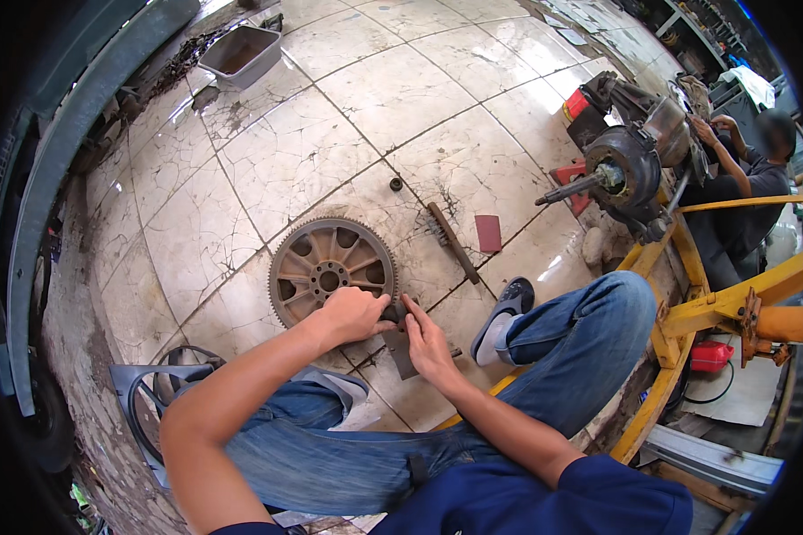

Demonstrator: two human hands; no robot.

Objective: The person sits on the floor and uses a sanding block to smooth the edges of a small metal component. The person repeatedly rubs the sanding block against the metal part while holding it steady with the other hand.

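Note:
A round rusty toothed wheel [328, 267] with spokes lies flat on the cracked tile floor in front of me. My left hand [352, 314] is closed over a small dark part [393, 311] at the wheel's near right rim. Right beside it, my right hand [428, 343] presses flat on a grey sheet of abrasive paper [400, 353] lying on the tiles, its fingertips touching the same dark part. My knees in blue jeans frame both hands.
A wire brush [451, 241], a reddish abrasive sheet [488, 233] and a small black ring [395, 184] lie beyond the wheel. An axle assembly [620, 169] on a yellow frame [687, 308] stands at right, with another person [740, 192] behind it. A grey tub [241, 53] sits far left.

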